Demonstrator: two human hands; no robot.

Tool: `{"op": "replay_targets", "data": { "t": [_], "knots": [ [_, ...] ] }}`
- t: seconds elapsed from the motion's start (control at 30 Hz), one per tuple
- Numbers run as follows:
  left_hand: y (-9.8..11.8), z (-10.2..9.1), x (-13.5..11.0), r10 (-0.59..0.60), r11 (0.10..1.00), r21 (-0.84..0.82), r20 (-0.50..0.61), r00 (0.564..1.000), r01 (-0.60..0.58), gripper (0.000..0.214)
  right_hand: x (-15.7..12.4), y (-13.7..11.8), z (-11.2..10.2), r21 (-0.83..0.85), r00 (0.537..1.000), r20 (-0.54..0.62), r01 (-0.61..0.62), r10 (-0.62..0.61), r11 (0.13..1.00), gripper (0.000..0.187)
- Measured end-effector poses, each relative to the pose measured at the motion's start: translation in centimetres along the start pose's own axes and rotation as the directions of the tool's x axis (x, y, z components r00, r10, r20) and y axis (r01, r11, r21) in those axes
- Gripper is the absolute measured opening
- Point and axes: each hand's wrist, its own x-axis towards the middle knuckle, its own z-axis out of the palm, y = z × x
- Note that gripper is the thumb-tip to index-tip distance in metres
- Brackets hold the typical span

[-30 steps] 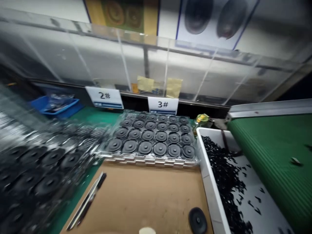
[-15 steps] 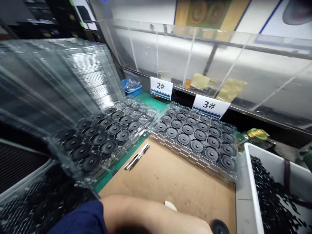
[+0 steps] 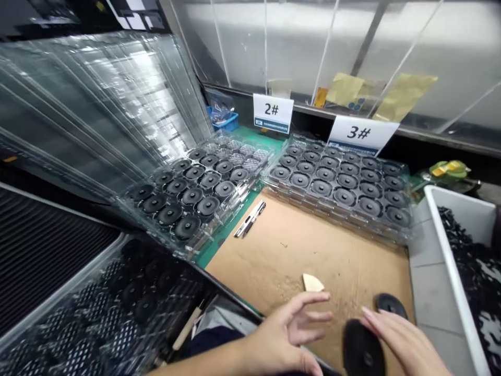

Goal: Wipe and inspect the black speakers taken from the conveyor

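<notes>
My left hand [image 3: 295, 329] is over the front of the cardboard sheet [image 3: 324, 230], fingers spread and nothing between them. At the lower right, my right hand [image 3: 407, 339] holds a round black disc [image 3: 364, 350] with a small centre hub, tilted up on edge. Its fingers lie along the disc's right side; the thumb is hidden. Just behind that hand, a second black disc [image 3: 391, 304] rests on the cardboard, partly covered by the fingers. Beyond my left fingertips lies a pale wedge-shaped piece [image 3: 312, 282].
Clear trays of black discs stand at left [image 3: 190, 196] and back [image 3: 332, 175]. A pen [image 3: 254, 218] lies on the cardboard. At right is a white bin [image 3: 450, 261] of small black parts. Stacked clear trays [image 3: 117, 99] rise at left; another disc-filled tray [image 3: 97, 308] sits lower left.
My left forearm, which reached across the cardboard to the right, has drawn back left, its open hand now visible. My right hand has come into view with a disc. The view has tilted down.
</notes>
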Motion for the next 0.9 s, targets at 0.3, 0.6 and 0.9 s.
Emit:
{"op": "replay_targets", "data": {
  "t": [0.3,0.6,0.9],
  "knots": [
    [-0.4,-2.6,-2.6,-0.086,0.984,-0.166,-0.155,0.984,0.060,0.066,0.4,-9.6,9.5,0.269,0.973,-0.201,-0.055,0.111,0.962,0.075],
    [0.5,-5.0,-2.6,-0.031,0.930,-0.351,-0.374,0.927,-0.110,0.055,4.6,-7.1,7.9,-0.011,0.991,-0.131,-0.014,0.013,1.000,0.049],
    [1.2,-8.0,-0.3,0.051,0.908,-0.327,-0.530,0.846,-0.260,0.056,6.2,-1.9,10.0,-0.035,0.956,-0.176,-0.247,0.237,0.968,0.038]
  ]
}}
